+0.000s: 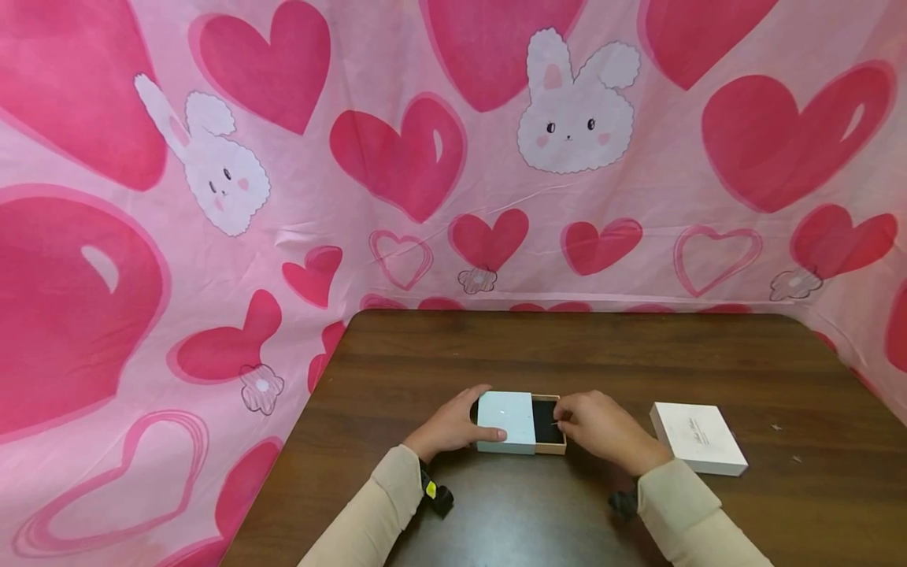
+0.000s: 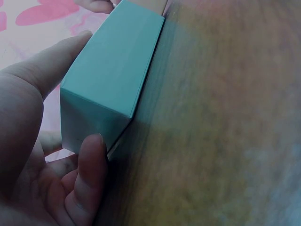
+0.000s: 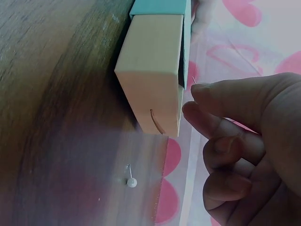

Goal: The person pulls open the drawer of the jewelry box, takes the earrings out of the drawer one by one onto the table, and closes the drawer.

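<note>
A pale blue-green jewellery box point(image 1: 506, 421) lies on the table, its tan drawer point(image 3: 150, 52) partly pulled out to the right. Black padding point(image 1: 546, 423) lines the drawer. My left hand point(image 1: 451, 425) grips the sleeve's left end, thumb along the near side and other fingers around the end and far side. Over the drawer, my right hand point(image 1: 598, 425) pinches a tiny earring point(image 3: 193, 80) between thumb and forefinger; only its thin post shows. A stud earring with a white ball point(image 3: 131, 182) lies on the table beyond the drawer's end, which has a brown pull cord point(image 3: 156, 122).
A white box lid point(image 1: 699, 438) with dark script sits right of my right hand. Two tiny pieces, one a small glint point(image 1: 775, 427), lie farther right on the brown wooden table point(image 1: 567, 346). Pink heart-and-rabbit cloth point(image 1: 425, 260) hangs behind and at the left.
</note>
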Action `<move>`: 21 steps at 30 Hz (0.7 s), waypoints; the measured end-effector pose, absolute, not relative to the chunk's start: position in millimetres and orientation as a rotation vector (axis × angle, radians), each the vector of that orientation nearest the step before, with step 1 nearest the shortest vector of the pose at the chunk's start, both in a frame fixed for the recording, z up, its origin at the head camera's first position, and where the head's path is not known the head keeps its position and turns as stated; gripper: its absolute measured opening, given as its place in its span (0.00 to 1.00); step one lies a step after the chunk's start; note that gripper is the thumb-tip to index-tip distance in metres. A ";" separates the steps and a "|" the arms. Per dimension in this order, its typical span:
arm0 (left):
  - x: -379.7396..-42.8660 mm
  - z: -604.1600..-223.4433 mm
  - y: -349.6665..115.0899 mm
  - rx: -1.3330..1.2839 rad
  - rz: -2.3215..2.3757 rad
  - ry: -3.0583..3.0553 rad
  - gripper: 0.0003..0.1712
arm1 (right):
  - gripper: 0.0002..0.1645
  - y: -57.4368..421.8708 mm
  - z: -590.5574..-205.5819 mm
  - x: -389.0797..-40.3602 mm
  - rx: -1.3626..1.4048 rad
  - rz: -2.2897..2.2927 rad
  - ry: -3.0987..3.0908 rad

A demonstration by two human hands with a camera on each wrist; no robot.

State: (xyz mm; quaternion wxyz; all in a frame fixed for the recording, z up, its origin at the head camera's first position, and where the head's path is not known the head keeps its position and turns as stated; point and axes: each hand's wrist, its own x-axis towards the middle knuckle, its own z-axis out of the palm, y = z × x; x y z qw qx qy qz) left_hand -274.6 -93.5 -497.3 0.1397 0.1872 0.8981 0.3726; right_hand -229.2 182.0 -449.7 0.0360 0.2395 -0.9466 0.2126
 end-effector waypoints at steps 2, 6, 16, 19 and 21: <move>-274.8 -498.4 -93.5 0.540 1.073 2.596 0.55 | 0.06 182.9 -450.4 -228.9 0.731 0.660 -2.901; -274.8 -498.7 -93.5 0.532 1.078 2.594 0.56 | 0.07 184.3 -450.5 -229.3 0.715 0.664 -2.903; -274.5 -497.7 -92.6 0.533 1.089 2.594 0.54 | 0.06 189.0 -449.1 -228.0 0.696 0.671 -2.922; -274.4 -497.8 -92.3 0.534 1.085 2.597 0.54 | 0.06 190.7 -450.1 -228.1 0.688 0.678 -2.922; -274.5 -498.0 -92.0 0.533 1.084 2.598 0.54 | 0.06 191.8 -451.2 -228.3 0.686 0.677 -2.918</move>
